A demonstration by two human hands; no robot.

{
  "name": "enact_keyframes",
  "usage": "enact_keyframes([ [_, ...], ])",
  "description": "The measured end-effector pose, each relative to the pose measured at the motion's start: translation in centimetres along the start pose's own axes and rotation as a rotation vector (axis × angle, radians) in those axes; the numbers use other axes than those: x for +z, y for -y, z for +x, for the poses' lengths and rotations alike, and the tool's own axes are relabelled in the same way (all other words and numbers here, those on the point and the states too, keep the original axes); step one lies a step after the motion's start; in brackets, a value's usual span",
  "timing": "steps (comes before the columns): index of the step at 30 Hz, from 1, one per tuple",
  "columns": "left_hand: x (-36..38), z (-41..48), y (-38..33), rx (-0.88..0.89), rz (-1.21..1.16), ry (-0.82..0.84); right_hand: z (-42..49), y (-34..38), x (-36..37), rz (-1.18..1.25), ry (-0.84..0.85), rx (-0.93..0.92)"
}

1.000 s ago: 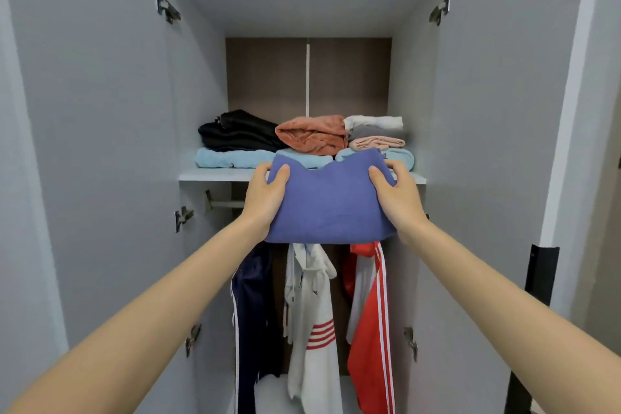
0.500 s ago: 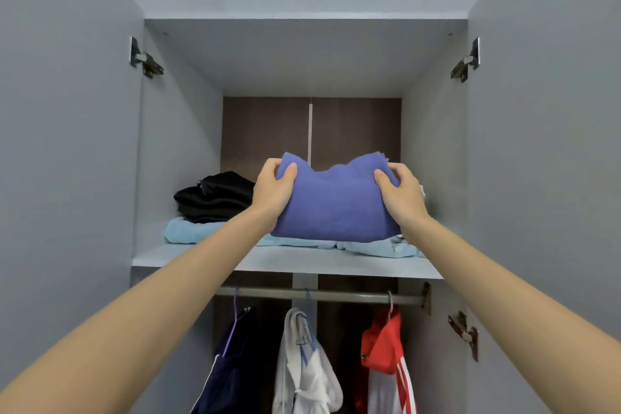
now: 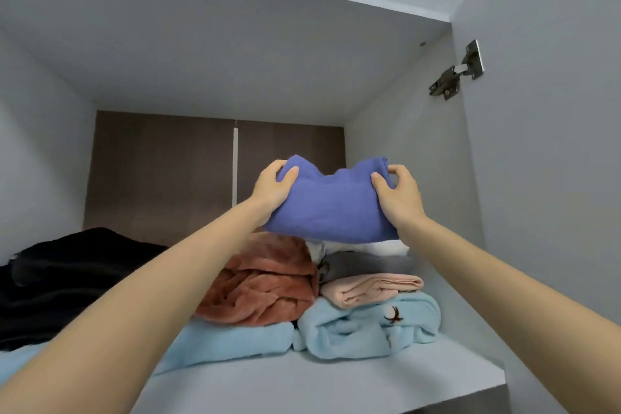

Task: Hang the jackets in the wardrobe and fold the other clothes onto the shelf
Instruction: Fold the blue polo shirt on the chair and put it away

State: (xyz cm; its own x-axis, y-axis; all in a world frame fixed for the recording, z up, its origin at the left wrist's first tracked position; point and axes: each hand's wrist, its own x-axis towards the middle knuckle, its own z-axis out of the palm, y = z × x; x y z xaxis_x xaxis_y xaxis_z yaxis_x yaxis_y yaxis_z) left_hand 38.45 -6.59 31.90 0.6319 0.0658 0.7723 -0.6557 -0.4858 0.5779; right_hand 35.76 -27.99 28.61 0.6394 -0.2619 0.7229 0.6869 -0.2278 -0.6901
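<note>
Both arms reach forward and upward over the shelf [image 3: 336, 376], forearms bare and nearly straight. The left hand [image 3: 274, 186] and right hand [image 3: 396, 193] each take one side of the folded blue cloth [image 3: 331, 208], thumbs on its near face, fingers curled over its top edge, so each grip holds the cloth. The cloth is in the air above the shelf, over the rust pile [image 3: 265, 279] and the pink pile [image 3: 369, 289] lying there.

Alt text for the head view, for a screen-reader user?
A left hand and right hand grip a folded blue garment above the wardrobe shelf. Stacked below: rust fleece, grey garment, pink cloth, light blue fleece; black clothing lies at left.
</note>
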Motion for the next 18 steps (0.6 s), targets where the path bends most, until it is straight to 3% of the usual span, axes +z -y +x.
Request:
enact_keyframes([
  [9, 6.5, 11.5, 6.9, 0.133, 0.027, 0.196, 4.0, -4.6, 3.9, 0.034, -0.186, 0.112],
  [13, 9.2, 14.1, 8.9, 0.156, 0.057, 0.274, 3.5, -6.7, 4.3, 0.029, -0.114, 0.233],
  [15, 10.6, 14.6, 10.0, 0.151, 0.112, 0.322, 2.8, -7.0, 4.1, 0.098, 0.015, 0.331],
  [18, 12.7, 14.3, 11.7, 0.130, 0.246, 0.433, 2.5, -7.0, 2.8, -0.045, 0.084, 0.373],
])
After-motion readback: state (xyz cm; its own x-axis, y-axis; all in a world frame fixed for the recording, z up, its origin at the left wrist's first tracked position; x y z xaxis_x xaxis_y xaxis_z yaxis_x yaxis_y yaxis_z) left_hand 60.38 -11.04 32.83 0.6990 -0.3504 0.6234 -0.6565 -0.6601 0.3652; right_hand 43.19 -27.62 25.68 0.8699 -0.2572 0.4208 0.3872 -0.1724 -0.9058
